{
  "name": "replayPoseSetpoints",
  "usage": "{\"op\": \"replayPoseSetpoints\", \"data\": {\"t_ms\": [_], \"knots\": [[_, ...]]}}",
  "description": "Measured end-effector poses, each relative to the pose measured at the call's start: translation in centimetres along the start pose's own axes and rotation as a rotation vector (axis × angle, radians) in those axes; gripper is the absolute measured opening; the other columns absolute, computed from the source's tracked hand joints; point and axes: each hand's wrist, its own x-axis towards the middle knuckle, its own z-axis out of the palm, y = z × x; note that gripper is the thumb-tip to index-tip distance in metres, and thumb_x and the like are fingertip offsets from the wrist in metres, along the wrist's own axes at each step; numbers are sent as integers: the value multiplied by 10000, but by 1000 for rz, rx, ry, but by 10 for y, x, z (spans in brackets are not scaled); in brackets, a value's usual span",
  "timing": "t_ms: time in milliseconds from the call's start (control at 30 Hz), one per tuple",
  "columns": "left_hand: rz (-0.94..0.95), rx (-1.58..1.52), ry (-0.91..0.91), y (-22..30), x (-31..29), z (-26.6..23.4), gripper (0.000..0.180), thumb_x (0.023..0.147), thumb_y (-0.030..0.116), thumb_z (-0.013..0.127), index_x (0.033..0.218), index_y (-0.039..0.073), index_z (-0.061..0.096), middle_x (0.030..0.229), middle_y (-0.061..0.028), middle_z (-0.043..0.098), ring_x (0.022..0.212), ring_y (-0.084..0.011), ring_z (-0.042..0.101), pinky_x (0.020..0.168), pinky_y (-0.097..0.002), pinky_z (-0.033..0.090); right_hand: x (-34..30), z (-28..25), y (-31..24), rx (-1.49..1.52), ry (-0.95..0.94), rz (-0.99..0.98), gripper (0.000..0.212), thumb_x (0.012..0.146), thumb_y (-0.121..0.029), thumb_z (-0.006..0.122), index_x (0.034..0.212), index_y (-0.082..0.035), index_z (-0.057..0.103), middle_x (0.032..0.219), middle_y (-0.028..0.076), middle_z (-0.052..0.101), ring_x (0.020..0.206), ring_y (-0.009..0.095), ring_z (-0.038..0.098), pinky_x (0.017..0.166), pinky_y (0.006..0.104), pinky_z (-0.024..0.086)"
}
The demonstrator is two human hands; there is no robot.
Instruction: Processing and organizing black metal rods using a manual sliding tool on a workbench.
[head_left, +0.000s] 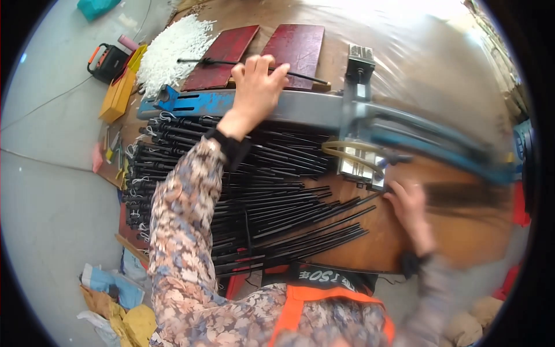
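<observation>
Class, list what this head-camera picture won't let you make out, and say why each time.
All in the head view:
- How the left hand meets the single black rod: the hand covers it.
- Whether the right hand touches the silver block: blur.
- Parts of the bundled black rods: behind the patterned sleeve.
- The teal item's full shape: cut by the top edge.
- Single white pieces: too small to count.

On my feed I count two bare hands [258,92], one held slim black rod [222,62], two far dark-red rectangular boards [298,43], one heap of small white pieces [172,55]; piled black rods [254,165], too many to count.
</observation>
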Motion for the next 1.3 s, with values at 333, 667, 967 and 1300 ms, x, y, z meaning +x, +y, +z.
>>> {"op": "replayPoseSetpoints", "data": {"t_ms": [333, 667, 967, 1300], "knots": [[-216, -97, -555, 39, -148, -140, 303, 812, 402, 768, 922, 142, 657, 903, -7, 590, 910, -224, 564, 831, -411, 398, 23, -14, -26, 206, -20, 164, 145, 829, -46, 733, 971, -22, 719, 856, 153, 656, 826, 355, 614, 728, 423, 482], [10, -390, -341, 39, -126, -120, 239, 882, 302, 729, 778, 153, 574, 669, -32, 500, 646, -221, 607, 497, -364, 507, 31, -51, -53, 292, -112, 294, 100, 808, -67, 743, 901, -32, 757, 816, 138, 687, 767, 335, 661, 701, 413, 518], [48, -650, -497, 220, -56, -88, 241, 957, 292, 613, 869, 79, 685, 797, -128, 699, 682, -296, 715, 565, -415, 573, 1, -44, -49, 362, -148, 37, 141, 851, -190, 738, 884, -53, 750, 745, 151, 637, 696, 334, 625, 638, 408, 486], [-8, -684, -684, 260, -33, -98, 193, 908, 264, 653, 813, 101, 611, 757, -86, 637, 659, -260, 660, 546, -386, 541, -33, -41, -49, 372, 153, 17, 297, 840, -128, 706, 1092, 29, 703, 845, 158, 678, 767, 333, 610, 678, 433, 498]]}}
